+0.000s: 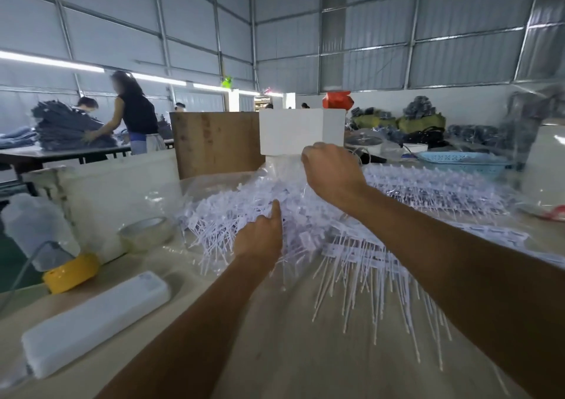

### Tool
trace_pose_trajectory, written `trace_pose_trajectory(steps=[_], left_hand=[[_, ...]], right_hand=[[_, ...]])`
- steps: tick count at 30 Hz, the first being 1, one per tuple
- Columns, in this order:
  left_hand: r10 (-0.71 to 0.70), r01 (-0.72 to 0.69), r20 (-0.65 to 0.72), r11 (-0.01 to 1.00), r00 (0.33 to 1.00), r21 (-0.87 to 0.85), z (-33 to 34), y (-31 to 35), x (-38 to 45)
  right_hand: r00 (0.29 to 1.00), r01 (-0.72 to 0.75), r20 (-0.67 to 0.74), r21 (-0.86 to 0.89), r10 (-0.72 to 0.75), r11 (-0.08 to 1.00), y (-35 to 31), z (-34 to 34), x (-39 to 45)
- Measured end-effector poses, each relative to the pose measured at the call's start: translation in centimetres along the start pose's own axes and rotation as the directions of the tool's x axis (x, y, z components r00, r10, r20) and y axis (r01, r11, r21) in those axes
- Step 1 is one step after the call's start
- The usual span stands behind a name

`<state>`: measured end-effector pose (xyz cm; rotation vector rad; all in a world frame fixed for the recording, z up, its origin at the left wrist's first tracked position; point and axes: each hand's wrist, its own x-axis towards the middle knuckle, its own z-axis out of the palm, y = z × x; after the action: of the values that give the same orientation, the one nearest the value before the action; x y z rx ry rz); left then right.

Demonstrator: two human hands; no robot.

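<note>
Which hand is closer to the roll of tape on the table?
Left. The left hand is on the pile of white plastic ties, just right of the tape roll; the right hand is farther off, up by the white box.

No text is legible anywhere; the dark print on the white tags (443, 191) is too blurred.

Garment factory hall: corrugated metal walls (458, 32), stacked jeans (67, 129), worktables (61, 152).

One tape roll (146, 233), one blue basket (461, 162), one white box (301, 131), one yellow-capped bottle (39, 233) — plastic tag ties (318, 227) past counting.
</note>
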<state>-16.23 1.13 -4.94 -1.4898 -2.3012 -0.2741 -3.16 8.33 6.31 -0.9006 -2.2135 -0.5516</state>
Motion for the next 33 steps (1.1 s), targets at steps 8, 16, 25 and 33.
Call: trace_pose_trajectory(steps=[8, 16, 25, 33], left_hand=[[-0.173, 0.173, 0.021, 0.952, 0.985, -0.252, 0.1, 0.4, 4.4], [-0.106, 0.106, 0.006, 0.993, 0.994, -0.044, -0.1, -0.5, 6.0], [0.033, -0.016, 0.154, 0.994, 0.988, -0.113, 2.3, -2.1, 1.7], [-0.02, 0.031, 0.144, 0.997, 0.989, -0.068, 3.0, 2.0, 3.4]], right_hand=[[0.977, -0.215, 0.053, 0.202, 0.208, 0.956, 4.0, -3.1, 0.7], [0.942, 0.04, 0.324, 0.149, -0.087, 0.988, 2.4, -2.2, -0.6], [0.976, 0.189, 0.165, -0.316, -0.142, 0.93, -2.6, 1.0, 1.9], [0.914, 0.322, 0.299, -0.123, -0.275, 0.939, -2.6, 0.5, 4.0]])
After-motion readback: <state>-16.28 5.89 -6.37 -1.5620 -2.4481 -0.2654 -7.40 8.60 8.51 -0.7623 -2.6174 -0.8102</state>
